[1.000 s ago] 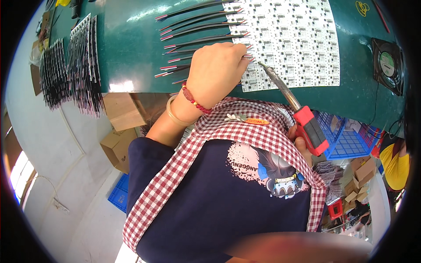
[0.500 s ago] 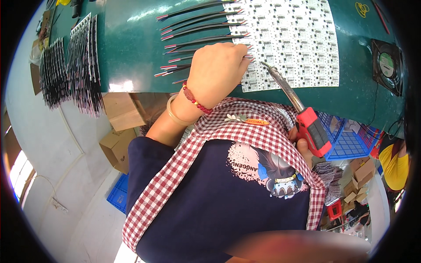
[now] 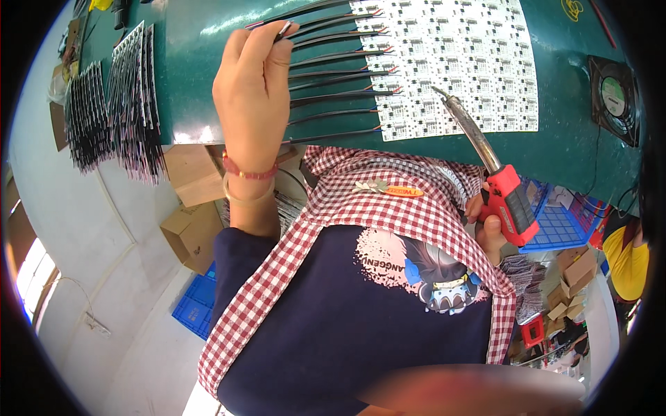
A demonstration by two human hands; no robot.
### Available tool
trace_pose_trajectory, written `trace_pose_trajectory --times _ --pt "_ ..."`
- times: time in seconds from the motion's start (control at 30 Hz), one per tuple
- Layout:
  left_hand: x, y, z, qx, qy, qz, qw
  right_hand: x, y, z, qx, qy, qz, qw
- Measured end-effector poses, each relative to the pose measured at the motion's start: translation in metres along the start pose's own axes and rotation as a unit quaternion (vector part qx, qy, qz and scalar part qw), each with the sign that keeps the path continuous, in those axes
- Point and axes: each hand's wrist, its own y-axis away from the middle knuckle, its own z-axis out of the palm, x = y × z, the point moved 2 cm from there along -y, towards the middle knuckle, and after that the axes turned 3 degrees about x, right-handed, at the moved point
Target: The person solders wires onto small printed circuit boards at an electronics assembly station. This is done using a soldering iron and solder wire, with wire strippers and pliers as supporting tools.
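Note:
My left hand (image 3: 251, 90) is over the bench with thumb and fingertips pinched on the end of a thin black cable (image 3: 284, 30). More black cables lie in a row to its right, their red-and-dark wire ends meeting the left edge of a white circuit board panel (image 3: 465, 69). My right hand (image 3: 490, 232), partly hidden by the handle, grips a red-and-black soldering iron (image 3: 510, 204). The iron's long metal tip slants up and left over the lower part of the panel; I cannot tell whether it touches.
Bundles of wired strips (image 3: 132, 97) hang over the green bench (image 3: 198, 76) at the left. A black fan (image 3: 613, 100) stands at the right, with yellow bands (image 3: 572, 9) farther back. Cardboard boxes (image 3: 191, 236) and blue crates (image 3: 555, 225) are below bench level. Someone in yellow (image 3: 624, 267) is at far right.
My left hand has gone from the panel's left edge leftward and away from me to a cable's far end. The soldering iron has shifted slightly right. The cables' wire ends are now uncovered.

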Motion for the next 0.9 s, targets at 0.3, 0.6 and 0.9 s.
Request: trace_pose_trajectory --times 0.3,0.6,0.9 --pt "0.037 0.057 0.050 -0.270 0.122 -0.093 0.951 -0.007 0.008 0.003 -0.012 -0.012 0.058 0.998" --pt "0.041 0.050 0.049 -0.279 0.075 -0.097 0.952 0.009 0.014 -0.007 -0.019 -0.051 0.062 0.997" --pt "0.041 0.048 0.054 -0.287 0.110 -0.119 0.944 0.022 0.018 -0.010 0.029 -0.031 0.031 0.999"
